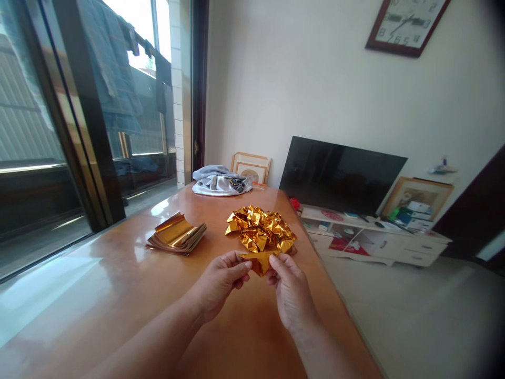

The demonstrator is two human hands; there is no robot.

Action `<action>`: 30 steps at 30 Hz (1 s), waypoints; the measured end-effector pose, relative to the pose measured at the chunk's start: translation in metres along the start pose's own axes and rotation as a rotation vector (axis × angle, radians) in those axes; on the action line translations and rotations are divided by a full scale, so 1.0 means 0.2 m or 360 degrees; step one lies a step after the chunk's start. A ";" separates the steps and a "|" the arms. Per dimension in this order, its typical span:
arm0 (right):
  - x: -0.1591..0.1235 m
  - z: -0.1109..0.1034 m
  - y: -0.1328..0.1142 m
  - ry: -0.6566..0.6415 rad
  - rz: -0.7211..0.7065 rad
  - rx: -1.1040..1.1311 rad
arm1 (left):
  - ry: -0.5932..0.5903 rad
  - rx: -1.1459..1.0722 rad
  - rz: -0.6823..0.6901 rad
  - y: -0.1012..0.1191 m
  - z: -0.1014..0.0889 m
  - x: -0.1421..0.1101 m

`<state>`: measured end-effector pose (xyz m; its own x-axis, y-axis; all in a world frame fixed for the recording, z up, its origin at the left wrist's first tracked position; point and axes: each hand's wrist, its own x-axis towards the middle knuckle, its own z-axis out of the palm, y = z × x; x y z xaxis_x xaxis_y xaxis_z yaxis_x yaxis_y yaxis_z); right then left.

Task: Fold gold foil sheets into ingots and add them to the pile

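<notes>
A folded piece of gold foil paper [260, 260] is held above the orange-brown table [118, 284] between both hands. My left hand [221, 281] pinches its left end with thumb and fingers closed. My right hand [290, 289] pinches its right end the same way. Just behind the held piece lies a pile of several folded gold foil shapes [260, 227]. To the left of that pile sits a stack of flat gold foil sheets [177, 235].
A grey bundle of cloth [221, 181] lies at the table's far end, with a framed picture [252, 166] behind it. A dark TV [339, 173] stands on a low white cabinet [379, 237] to the right. Glass sliding doors [59, 131] run along the left.
</notes>
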<state>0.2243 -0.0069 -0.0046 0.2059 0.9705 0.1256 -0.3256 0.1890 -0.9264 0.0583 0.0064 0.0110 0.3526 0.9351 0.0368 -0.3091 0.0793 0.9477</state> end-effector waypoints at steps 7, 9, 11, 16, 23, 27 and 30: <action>0.02 -0.04 0.01 0.0153 -0.0799 -0.1010 | 0.0044 -0.0010 -0.0041 0.00 -0.03 0.01; 0.03 -0.06 0.00 0.0037 -0.1082 -0.1289 | 0.0040 0.0017 -0.0048 0.00 -0.04 0.01; 0.03 -0.08 -0.01 -0.0099 -0.1243 -0.1441 | 0.0024 0.0059 -0.0050 0.00 -0.05 0.01; 0.03 -0.08 -0.02 -0.0225 -0.1188 -0.1438 | -0.0074 0.0178 -0.0011 0.02 -0.07 0.01; 0.02 -0.06 -0.03 -0.0223 -0.1006 -0.1311 | -0.0003 0.0312 0.0018 0.04 -0.05 0.00; 0.00 -0.05 -0.04 -0.0272 -0.1021 -0.1334 | 0.0112 0.0350 0.0045 0.05 -0.02 -0.01; -0.02 -0.04 -0.05 -0.0336 -0.0980 -0.1295 | 0.0127 0.0354 0.0065 0.06 0.00 -0.01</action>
<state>0.2341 -0.0131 0.0024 -0.0657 0.7618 0.6445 0.5176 0.5782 -0.6307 0.0527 0.0050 0.0224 0.2703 0.9609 0.0598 -0.1165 -0.0291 0.9928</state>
